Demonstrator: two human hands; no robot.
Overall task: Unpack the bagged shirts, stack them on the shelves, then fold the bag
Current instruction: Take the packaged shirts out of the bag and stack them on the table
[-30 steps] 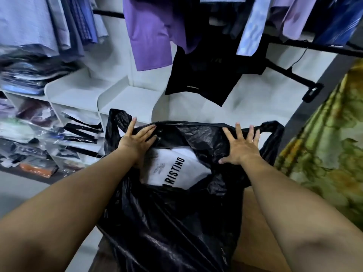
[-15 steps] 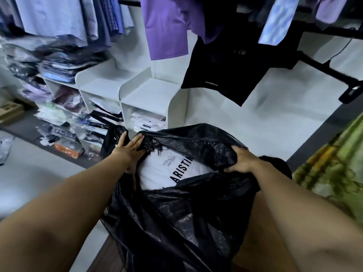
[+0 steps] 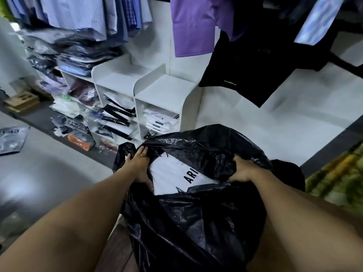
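While both grips hold the one black bag (image 3: 196, 222), a single white shirt packet (image 3: 170, 175) shows in its mouth, printed with ARI before the plastic covers the rest. My left grip (image 3: 137, 163) has its fingers curled over the left rim of the mouth, heel against the packet. My right grip (image 3: 243, 171) is bunched tight on a fold of the bag's right side. How many more packets lie below, I cannot tell. Ahead stand the white shelves (image 3: 163, 89): two bare tops side by side, cubbies beneath holding flat packed shirts (image 3: 161, 118), and a third top to the left heaped with a dark stack (image 3: 78, 57). One purple shirt (image 3: 192, 26) and one black garment (image 3: 255, 65) hang above, the black one lower. Loose packets (image 3: 80, 142) litter the dark ledge at the shelves' foot. Grey floor (image 3: 49, 173) lies open to my left, and a green-yellow cloth (image 3: 337, 179) crowds the right edge, just beside the bag.
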